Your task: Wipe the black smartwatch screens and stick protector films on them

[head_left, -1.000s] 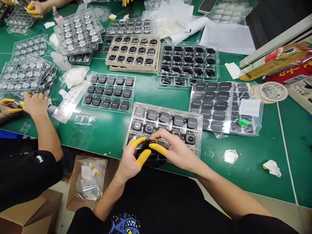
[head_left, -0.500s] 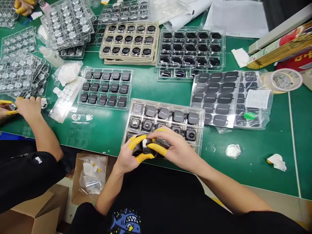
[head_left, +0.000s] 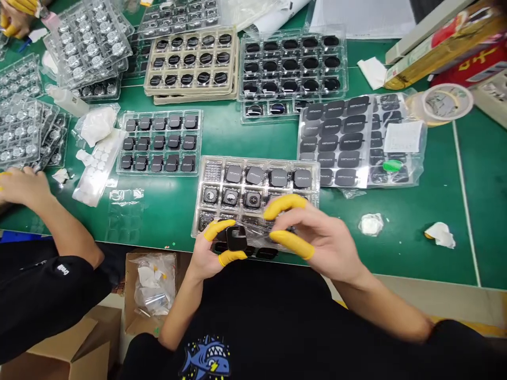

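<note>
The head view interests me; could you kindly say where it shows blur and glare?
In the head view, the right hand in yellow finger cots looks motion-blurred; also in the head view, a pale reflection marks the glossy black square piece.

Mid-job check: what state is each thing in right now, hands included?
Left hand: closed on the black piece.
Black piece: held, glossy face showing.
Right hand: fingers parted, apart from the black piece, slightly blurred.
Front tray: uncovered, partly filled, partly hidden by the hands.
Tray behind it, to the left: every cell filled.
Beige trays: stacked, top one filled.
Floor box: open, plastic inside.
</note>
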A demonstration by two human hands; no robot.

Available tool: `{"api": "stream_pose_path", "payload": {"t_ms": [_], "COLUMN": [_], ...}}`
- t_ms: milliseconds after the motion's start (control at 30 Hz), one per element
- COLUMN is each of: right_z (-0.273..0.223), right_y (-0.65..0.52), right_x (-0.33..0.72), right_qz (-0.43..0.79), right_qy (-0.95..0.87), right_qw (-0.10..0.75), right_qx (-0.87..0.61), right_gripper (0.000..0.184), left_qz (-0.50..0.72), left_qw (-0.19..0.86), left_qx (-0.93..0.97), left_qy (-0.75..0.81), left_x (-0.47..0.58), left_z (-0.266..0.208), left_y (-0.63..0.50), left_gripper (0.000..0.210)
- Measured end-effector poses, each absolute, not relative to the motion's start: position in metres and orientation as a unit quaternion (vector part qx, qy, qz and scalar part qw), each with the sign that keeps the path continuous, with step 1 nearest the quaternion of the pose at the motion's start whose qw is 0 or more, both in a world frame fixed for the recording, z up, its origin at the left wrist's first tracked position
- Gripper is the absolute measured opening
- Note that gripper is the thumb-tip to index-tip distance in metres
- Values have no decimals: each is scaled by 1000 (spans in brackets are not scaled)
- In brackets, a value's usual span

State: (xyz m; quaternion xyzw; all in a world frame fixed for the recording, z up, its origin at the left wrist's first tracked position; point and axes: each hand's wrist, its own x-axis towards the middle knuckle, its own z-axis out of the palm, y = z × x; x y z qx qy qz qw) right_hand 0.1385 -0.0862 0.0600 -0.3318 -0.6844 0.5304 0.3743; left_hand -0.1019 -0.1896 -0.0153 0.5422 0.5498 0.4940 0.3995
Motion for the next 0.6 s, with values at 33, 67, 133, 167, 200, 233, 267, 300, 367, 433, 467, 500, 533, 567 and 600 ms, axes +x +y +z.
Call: {"api": "stream_pose_path", "payload": {"t_ms": [33, 67, 133, 167, 200, 233, 267, 300, 367, 433, 467, 500, 533, 567, 600], "right_z": [56, 49, 30, 19, 9, -1, -9, -17, -31, -48, -57, -67, -77, -86, -94], "right_y": [-88, -89, -90, -91, -91, -92, -94, -95, -96, -94, -92, -89, -86, -84, -82], "right_x": [154, 172, 217, 242, 269, 296, 320, 342, 372, 384, 385, 383, 380, 376, 372], "right_qz": [515, 490, 412, 362, 308, 268, 239, 218, 199, 193, 191, 187, 182, 173, 162], "right_qy": [-665, -646, -608, -587, -566, -547, -533, -523, -514, -517, -520, -523, -525, -525, -523], "right_qw": [388, 400, 415, 413, 405, 398, 388, 378, 357, 340, 332, 324, 316, 308, 301], "right_qx": [-376, -427, -537, -595, -649, -686, -712, -732, -754, -762, -764, -766, -769, -774, -781], "right_gripper": [15, 17, 20, 22, 24, 25, 25, 26, 27, 28, 28, 27, 26, 25, 24], "left_qz": [494, 498, 509, 519, 528, 543, 547, 545, 521, 494, 485, 478, 474, 470, 466], "left_qw": [413, 426, 448, 448, 445, 438, 442, 450, 474, 495, 499, 501, 499, 495, 490], "left_qx": [533, 523, 499, 488, 477, 465, 459, 457, 470, 493, 503, 510, 515, 518, 519], "left_qy": [548, 544, 539, 540, 544, 545, 543, 541, 532, 518, 512, 510, 511, 516, 522], "left_x": [-101, -101, -100, -101, -101, -100, -99, -98, -92, -84, -81, -78, -76, -75, -75], "left_z": [-16, -18, -22, -25, -29, -33, -37, -40, -41, -37, -33, -30, -28, -26, -25], "left_y": [-193, -197, -203, -205, -206, -206, -205, -203, -198, -193, -191, -189, -188, -188, -188], "left_gripper": [69, 70, 71, 71, 68, 66, 65, 65, 64, 62, 61, 61, 62, 62, 63]}}
